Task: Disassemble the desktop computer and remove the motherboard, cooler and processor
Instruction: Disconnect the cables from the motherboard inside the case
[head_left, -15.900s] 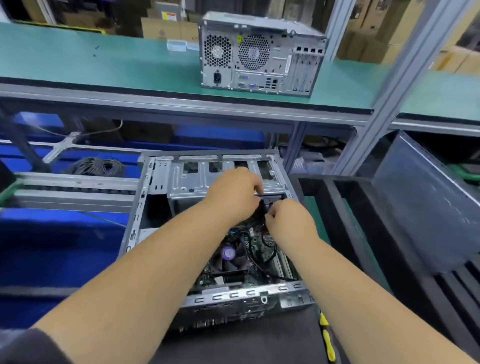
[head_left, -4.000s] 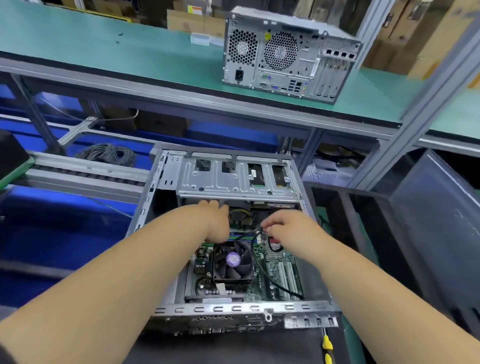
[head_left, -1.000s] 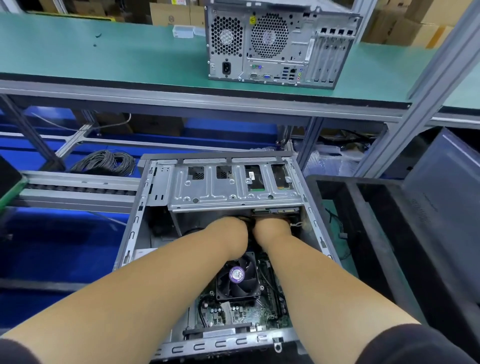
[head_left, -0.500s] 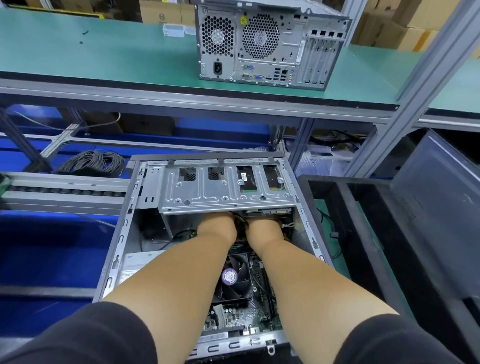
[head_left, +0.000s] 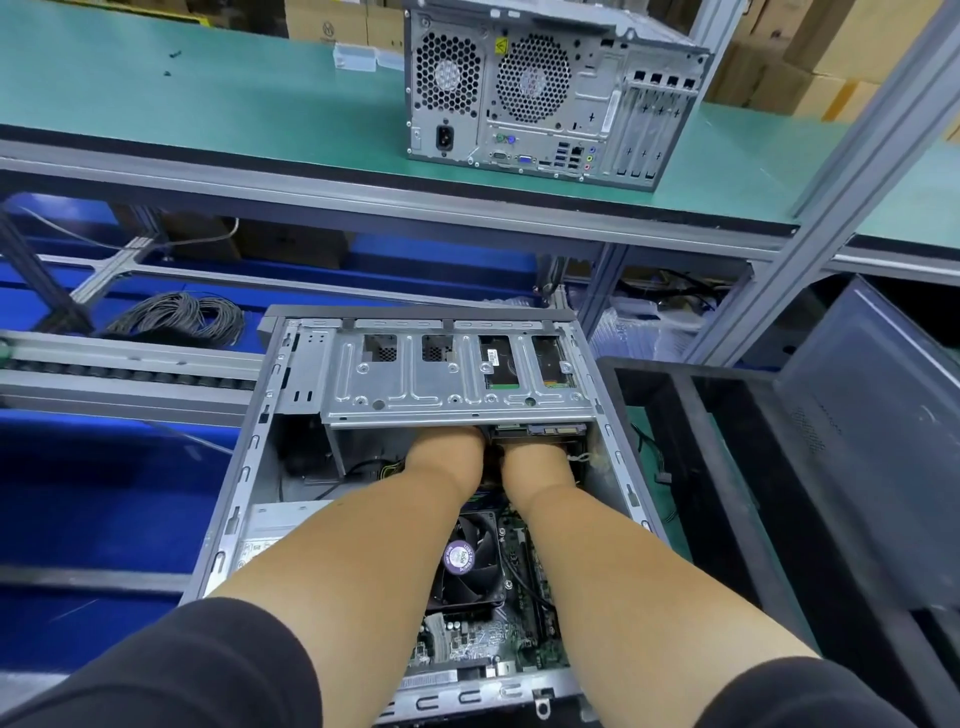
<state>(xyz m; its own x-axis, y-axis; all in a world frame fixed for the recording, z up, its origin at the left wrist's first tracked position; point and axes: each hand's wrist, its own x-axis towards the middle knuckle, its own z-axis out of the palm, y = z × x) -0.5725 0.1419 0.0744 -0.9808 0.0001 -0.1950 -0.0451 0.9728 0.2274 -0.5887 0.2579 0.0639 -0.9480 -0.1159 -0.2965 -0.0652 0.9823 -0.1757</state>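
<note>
The open computer case (head_left: 249, 467) lies on its side at the centre of the view, its metal drive cage (head_left: 452, 384) toward 12 o'clock. Both hands reach under that cage: the left hand (head_left: 447, 452) and the right hand (head_left: 535, 460) sit side by side, fingers hidden, so whether either grip is apart or clamped on anything cannot be told. The motherboard (head_left: 483, 639) lies in the case floor toward 6 o'clock, with the cooler fan (head_left: 470, 561) between the forearms. A second computer (head_left: 540, 93) stands upright on the green tabletop (head_left: 208, 104) at 12 o'clock.
</note>
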